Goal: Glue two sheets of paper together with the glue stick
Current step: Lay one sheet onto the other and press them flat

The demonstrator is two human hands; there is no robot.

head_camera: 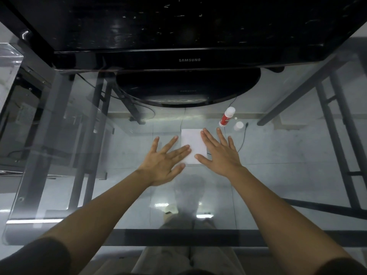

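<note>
A small white paper (193, 142) lies flat on the glass table in the middle of the head view; I cannot tell whether it is one sheet or two stacked. My left hand (165, 158) is spread flat, its fingertips resting on the paper's left edge. My right hand (220, 153) lies flat with fingers apart over the paper's right edge. A red and white glue stick (226, 116) lies on its side beyond the right hand, apart from both hands. Its white cap (238, 126) stands beside it.
A black Samsung monitor (188, 60) with a round stand (188, 90) fills the far side of the glass table (79, 135). A thin black cable (243, 139) runs near the right hand. Table legs and tiled floor show through the glass.
</note>
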